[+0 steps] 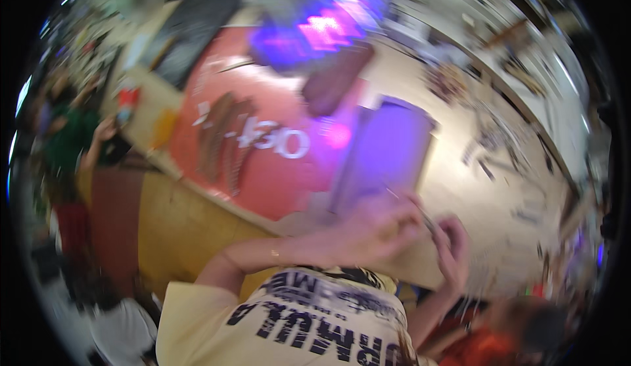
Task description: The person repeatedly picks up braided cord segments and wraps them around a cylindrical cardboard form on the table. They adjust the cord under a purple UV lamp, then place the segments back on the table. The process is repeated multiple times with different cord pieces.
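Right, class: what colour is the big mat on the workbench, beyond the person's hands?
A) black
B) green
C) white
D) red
D: the mat on the workbench is red with white markings, beside a purple sheet.

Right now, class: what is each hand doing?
Left hand: curled on a thin tool, blurred.
Right hand: curled near the tool's end; grip cannot be told.

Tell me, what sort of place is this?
Probably a workshop or craft room, though the picture is blurred: a long wooden worktable, a red sheet spread on it, and small parts scattered on the far bench.
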`<state>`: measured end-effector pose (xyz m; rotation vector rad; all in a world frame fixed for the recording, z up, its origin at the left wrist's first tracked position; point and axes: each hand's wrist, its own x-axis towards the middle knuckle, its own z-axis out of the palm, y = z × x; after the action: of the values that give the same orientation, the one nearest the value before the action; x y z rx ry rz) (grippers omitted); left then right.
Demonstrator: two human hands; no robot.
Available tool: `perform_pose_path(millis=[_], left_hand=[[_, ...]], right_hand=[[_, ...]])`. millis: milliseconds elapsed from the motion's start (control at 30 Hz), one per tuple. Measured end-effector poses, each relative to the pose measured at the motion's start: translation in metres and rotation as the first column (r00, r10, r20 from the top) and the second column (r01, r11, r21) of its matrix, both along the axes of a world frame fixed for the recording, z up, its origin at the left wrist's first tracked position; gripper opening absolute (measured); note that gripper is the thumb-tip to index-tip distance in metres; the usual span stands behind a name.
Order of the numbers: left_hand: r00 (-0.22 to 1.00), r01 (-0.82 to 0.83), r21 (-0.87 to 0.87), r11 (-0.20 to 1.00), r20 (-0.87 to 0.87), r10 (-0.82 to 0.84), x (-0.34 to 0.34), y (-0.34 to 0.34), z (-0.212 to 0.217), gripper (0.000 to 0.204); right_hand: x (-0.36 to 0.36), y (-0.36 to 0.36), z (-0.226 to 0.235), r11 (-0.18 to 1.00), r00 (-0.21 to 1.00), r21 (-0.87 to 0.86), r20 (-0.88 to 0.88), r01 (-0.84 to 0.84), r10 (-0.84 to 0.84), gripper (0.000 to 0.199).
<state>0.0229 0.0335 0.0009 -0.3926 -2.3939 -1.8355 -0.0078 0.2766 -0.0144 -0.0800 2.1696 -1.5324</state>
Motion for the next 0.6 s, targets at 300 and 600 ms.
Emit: perform_pose_path(millis=[300, 600], left_hand=[[0.794, -0.454, -0.652, 0.608, -0.605, -0.056, 0.011, 0.020, -0.063, 0.027], [0.701, -0.398, -0.605, 0.690, -0.685, -0.197, -0.030, -0.001, -0.066, 0.026]], right_hand=[[0.032, 0.062, -0.020, 0.953, 0.969, 0.198, 0.142, -0.228, 0.202, 0.017], [0.015, 0.002, -0.040, 0.910, 0.948, 0.312, -0.073, -0.273, 0.309, 0.011]])
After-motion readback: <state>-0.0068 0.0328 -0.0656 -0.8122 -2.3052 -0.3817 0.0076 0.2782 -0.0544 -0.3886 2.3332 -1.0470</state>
